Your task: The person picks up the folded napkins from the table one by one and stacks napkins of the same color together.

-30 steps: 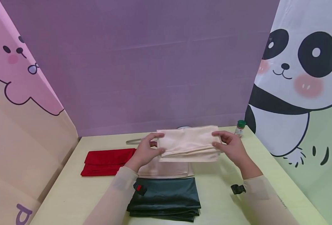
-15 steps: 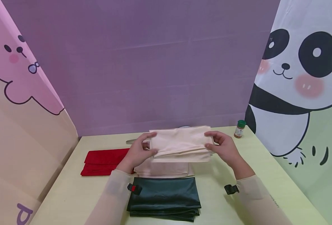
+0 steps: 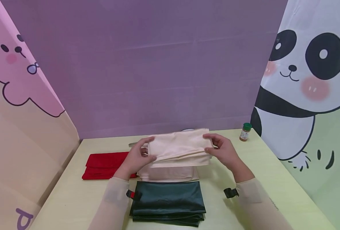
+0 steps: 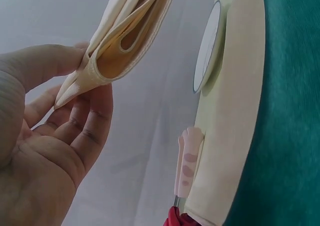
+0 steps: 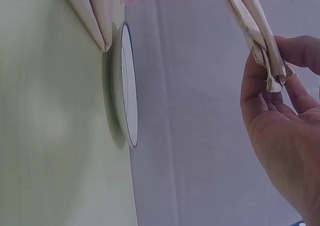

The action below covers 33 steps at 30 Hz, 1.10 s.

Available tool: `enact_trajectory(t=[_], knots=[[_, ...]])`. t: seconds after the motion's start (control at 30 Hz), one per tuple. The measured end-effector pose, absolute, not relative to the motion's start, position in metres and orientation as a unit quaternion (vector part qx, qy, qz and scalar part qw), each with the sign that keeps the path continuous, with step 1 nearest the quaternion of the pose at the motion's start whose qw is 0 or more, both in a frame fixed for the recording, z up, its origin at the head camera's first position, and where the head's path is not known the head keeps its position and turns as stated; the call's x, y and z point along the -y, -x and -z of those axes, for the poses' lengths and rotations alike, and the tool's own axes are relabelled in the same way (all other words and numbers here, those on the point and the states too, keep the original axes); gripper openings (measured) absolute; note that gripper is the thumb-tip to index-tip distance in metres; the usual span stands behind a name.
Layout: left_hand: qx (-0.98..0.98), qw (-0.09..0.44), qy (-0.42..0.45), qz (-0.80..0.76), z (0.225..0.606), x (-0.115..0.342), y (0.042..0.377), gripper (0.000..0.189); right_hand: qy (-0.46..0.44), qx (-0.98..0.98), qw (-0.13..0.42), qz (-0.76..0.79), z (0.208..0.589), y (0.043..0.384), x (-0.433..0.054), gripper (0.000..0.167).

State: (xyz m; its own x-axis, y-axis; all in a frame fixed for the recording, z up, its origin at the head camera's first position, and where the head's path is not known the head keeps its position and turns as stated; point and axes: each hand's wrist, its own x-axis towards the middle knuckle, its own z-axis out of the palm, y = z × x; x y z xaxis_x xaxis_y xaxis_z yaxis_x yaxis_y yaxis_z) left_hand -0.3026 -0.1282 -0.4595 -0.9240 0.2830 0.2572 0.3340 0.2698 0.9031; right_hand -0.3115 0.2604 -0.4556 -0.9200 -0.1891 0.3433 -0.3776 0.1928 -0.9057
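Both hands hold a folded cream cloth (image 3: 181, 145) up in the air above the table. My left hand (image 3: 136, 158) pinches its left end between thumb and fingers; in the left wrist view the cloth's folded layers (image 4: 127, 41) hang open in loops. At the right end, my right hand (image 3: 223, 151) pinches the cloth the same way, its stacked edges (image 5: 267, 61) showing in the right wrist view. Below and behind the held cloth lies another folded pale cloth (image 3: 170, 173), partly hidden. Nearer me is a folded dark green cloth (image 3: 168, 198).
A folded red cloth (image 3: 107, 164) lies on the left of the table (image 3: 72, 204). Behind the held cloth are a white plate (image 4: 207, 46) with a dark rim and a tool with pink paw-shaped handles (image 4: 187, 161). A green-capped jar (image 3: 245, 131) stands at the back right.
Both hands have carried the cream cloth a short way to the left, keeping it raised. The cloths on the table have stayed where they were.
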Motion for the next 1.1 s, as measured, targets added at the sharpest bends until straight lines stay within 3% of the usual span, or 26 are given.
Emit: enact_trajectory(t=[0.23,0.53,0.77,1.1], knots=[[0.795,0.02,0.187,0.576,0.463,0.133,0.301,0.083,-0.19,0.761,0.066,-0.617,0.455,0.31,-0.252,0.051],[0.801,0.042,0.17,0.573,0.464,0.139,0.296,0.072,-0.182,0.769,0.076,-0.609,0.463,0.312,-0.246,0.045],[0.807,0.016,0.14,0.574,0.469,0.141,0.295,0.076,-0.169,0.783,0.067,-0.595,0.473,0.315,-0.24,0.043],[0.8,-0.002,0.16,0.579,0.479,0.147,0.302,0.075,-0.153,0.794,0.039,-0.587,0.482,0.318,-0.231,0.045]])
